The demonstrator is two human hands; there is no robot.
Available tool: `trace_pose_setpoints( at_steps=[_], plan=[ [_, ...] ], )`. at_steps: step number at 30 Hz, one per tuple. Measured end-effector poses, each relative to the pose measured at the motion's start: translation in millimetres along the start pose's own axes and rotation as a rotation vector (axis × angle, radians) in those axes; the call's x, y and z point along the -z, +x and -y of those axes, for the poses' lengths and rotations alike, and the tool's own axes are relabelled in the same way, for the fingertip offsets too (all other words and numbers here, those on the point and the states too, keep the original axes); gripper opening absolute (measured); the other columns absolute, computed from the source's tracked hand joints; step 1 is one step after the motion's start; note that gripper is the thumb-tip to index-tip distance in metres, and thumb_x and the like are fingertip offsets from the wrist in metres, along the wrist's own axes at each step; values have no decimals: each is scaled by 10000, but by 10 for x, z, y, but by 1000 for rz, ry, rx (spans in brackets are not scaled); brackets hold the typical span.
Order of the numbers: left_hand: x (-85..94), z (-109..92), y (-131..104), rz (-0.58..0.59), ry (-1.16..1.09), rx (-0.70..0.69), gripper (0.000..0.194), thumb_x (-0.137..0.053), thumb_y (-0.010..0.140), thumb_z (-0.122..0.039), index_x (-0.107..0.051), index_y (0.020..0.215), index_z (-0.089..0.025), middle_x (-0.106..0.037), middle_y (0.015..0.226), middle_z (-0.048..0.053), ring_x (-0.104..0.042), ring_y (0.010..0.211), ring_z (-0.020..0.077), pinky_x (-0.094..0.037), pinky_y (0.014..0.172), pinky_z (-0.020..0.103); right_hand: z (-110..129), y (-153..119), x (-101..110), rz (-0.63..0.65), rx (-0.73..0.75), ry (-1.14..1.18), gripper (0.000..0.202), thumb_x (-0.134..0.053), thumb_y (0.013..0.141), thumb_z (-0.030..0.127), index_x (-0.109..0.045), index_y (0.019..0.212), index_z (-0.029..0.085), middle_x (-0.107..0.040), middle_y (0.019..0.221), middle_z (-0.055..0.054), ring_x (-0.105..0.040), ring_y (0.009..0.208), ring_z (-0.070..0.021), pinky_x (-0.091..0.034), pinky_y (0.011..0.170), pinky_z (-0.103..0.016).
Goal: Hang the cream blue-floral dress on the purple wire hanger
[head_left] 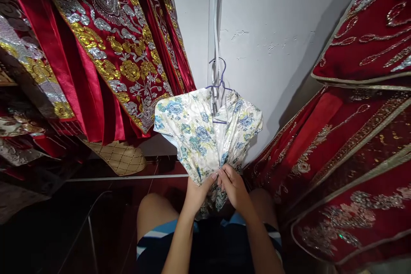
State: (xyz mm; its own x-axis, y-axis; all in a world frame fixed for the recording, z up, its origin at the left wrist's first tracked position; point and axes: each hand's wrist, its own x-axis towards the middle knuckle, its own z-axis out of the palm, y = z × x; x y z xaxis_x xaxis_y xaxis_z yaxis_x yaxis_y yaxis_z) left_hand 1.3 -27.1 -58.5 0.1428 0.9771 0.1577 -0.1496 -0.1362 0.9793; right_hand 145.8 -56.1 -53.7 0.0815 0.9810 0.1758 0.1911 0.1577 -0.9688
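Note:
A white short-sleeved dress [199, 128] with blue and green flowers hangs before me on a purple wire hanger [222, 72]. Its front opening is parted at the neck, and the lower part gathers in folds between my knees. My left hand [201, 188] is closed on the cloth at the waist, thumb on top and the other fingers hidden behind it. Beside it, my right hand [230, 183] pinches the front edge near the bottom of the opening. The two hands almost touch. Whether a fastener lies between the fingers is too small to make out.
Red garments with gold and silver embroidery [128, 51] hang close on the left. More red beaded garments [321, 145] hang on the right. Behind the dress is a white wall [269, 30] with a pale vertical strip [215, 13]. A thin metal rail [128, 177] runs low on the left.

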Motion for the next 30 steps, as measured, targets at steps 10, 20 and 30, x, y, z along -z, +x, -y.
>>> trace_pose_setpoints(
  at_steps=[10, 20, 30],
  plan=[
    [-82, -51, 12, -33, 29, 3, 477, -788, 756, -387, -686, 1178, -188, -687, 1251, 137, -488, 1393, 311, -322, 1198, 403, 482, 640, 392, -94, 188, -186, 394, -525, 946, 454, -469, 630, 225, -413, 555, 39, -336, 521, -133, -243, 543, -286],
    [-77, 91, 43, -89, 20, 72, 548, -815, 713, -435, -671, 1174, -175, -684, 1238, 151, -480, 1387, 346, -326, 1186, 440, 1459, 1925, 592, -311, 662, -479, 324, -521, 930, 287, -409, 632, 223, -389, 558, 33, -348, 555, -133, -238, 583, -284],
    [160, -520, 563, -704, 278, -668, 544, -775, 791, -329, -542, 1271, -217, -557, 1319, 114, -553, 1211, 242, -448, 1046, 359, 1309, 1568, 440, -272, 212, 361, 150, -577, 790, 231, -594, 650, 182, -499, 503, 47, -409, 436, -65, -271, 425, -192]
  ],
)
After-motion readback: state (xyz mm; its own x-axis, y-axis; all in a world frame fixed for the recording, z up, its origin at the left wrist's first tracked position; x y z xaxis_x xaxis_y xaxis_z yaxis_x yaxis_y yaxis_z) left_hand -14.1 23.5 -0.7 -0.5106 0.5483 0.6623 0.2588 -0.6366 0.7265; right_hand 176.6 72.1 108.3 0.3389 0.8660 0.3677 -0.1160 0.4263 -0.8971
